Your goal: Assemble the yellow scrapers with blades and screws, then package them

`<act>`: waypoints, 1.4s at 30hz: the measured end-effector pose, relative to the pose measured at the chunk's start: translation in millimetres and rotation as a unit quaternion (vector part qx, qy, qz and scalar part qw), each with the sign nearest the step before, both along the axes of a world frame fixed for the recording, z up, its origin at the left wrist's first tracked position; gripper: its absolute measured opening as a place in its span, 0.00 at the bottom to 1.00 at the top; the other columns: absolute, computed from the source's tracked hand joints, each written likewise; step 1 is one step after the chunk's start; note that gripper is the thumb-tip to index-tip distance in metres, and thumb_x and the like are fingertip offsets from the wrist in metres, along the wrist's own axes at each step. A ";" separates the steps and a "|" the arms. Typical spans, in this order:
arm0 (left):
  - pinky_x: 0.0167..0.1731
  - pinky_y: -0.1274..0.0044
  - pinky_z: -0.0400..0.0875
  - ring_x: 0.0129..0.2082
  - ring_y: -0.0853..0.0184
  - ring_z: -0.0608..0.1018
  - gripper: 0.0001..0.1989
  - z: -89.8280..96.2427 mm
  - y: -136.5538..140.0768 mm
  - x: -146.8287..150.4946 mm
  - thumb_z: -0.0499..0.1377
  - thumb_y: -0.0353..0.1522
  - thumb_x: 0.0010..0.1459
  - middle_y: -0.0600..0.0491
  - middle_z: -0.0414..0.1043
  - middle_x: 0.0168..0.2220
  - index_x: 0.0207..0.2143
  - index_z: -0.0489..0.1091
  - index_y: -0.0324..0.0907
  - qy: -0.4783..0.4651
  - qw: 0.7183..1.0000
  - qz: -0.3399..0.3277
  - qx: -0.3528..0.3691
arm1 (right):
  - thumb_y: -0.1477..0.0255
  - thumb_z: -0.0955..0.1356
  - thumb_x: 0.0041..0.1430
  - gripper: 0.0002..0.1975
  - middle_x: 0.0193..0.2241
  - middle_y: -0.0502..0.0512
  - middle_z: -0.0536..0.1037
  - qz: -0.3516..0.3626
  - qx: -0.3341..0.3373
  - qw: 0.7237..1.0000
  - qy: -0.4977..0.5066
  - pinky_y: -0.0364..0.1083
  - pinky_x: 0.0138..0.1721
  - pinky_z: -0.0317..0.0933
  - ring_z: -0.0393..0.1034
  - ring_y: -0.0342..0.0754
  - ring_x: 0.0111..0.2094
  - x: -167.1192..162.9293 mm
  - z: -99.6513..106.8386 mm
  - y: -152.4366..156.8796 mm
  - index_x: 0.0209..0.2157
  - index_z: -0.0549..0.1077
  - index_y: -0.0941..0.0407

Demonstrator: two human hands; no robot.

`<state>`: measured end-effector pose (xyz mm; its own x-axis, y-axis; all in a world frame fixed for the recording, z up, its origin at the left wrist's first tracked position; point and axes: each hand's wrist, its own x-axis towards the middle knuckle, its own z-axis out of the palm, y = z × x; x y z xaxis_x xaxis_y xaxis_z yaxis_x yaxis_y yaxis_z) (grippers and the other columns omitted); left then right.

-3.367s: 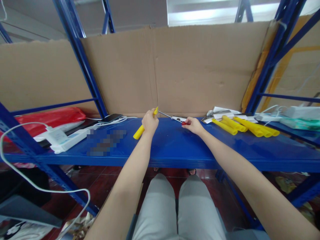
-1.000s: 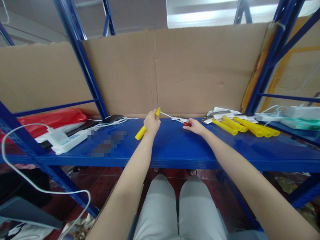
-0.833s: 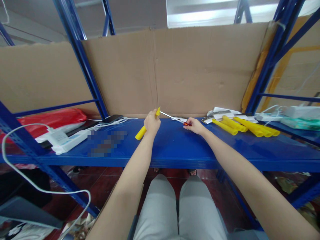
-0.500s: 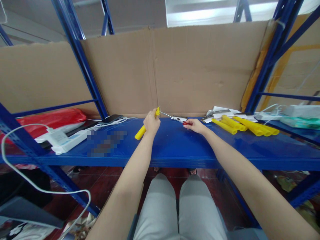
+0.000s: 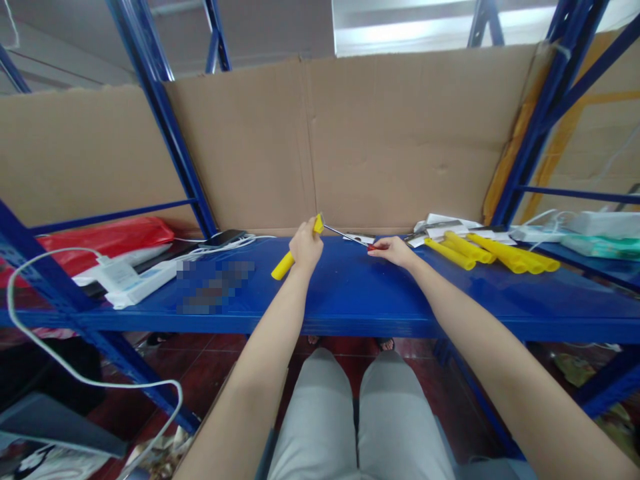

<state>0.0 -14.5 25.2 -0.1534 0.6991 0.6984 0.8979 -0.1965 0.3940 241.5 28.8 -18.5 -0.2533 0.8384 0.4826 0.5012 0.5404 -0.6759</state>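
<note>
My left hand (image 5: 307, 246) is wrapped around a yellow handle (image 5: 283, 266), a tube whose wider head (image 5: 319, 224) sticks out above my fingers. It is held tilted over the blue shelf, its lower end toward me. Between the fingertips of my right hand (image 5: 393, 250) is the red grip of a screwdriver (image 5: 345, 235). Its thin metal shaft runs left and its tip meets the head of the yellow handle, as far as I can see. What lies at the tip is too small to make out. My fingers hide most of the red grip.
Several yellow handles (image 5: 495, 252) lie on the blue shelf (image 5: 370, 293) at right, beside white packets and flat metal pieces (image 5: 440, 225). At left are a white power strip (image 5: 145, 283), cables, a phone-like dark object (image 5: 227, 237) and a red bag (image 5: 115, 235). Cardboard (image 5: 400, 140) stands behind.
The hands have barely moved. The head of the yellow handle has turned slightly, and the fingers of my right hand have shifted a little on the screwdriver's grip.
</note>
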 end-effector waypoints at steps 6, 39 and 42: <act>0.44 0.75 0.67 0.50 0.61 0.73 0.24 -0.2 0.2 0.6 0.49 0.24 0.58 0.50 0.72 0.49 0.56 0.65 0.46 -0.005 1.000 0.004 0.005 | 0.51 0.71 0.40 0.22 0.19 0.48 0.70 0.018 -0.020 1.000 -0.004 0.44 0.27 0.58 0.63 0.44 0.23 -2.4 -1.3 0.1 0.23 0.69 0.56; 0.45 0.76 0.66 0.50 0.62 0.74 0.24 0.7 1.4 -3.7 0.49 0.24 0.57 0.50 0.73 0.48 0.55 0.67 0.46 -0.011 1.000 0.000 0.000 | 0.52 0.73 0.34 0.22 0.20 0.49 0.71 0.032 -0.025 0.998 0.044 0.45 0.27 0.59 0.65 0.45 0.24 -6.0 -1.0 -3.5 0.23 0.69 0.56; 0.45 0.76 0.66 0.49 0.62 0.74 0.24 1.0 1.4 -4.2 0.50 0.23 0.57 0.50 0.73 0.49 0.55 0.67 0.46 -0.012 1.000 -0.003 0.002 | 0.52 0.72 0.36 0.22 0.20 0.50 0.72 0.040 -0.044 0.998 0.038 0.45 0.26 0.58 0.65 0.44 0.22 -6.1 1.7 -7.4 0.25 0.72 0.57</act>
<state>-4.2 -13.2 26.2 -0.1660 0.6971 0.6975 0.8874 -0.2029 0.4140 235.4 21.4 -16.7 -0.2865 0.8572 0.4279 0.4046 0.5131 -0.7570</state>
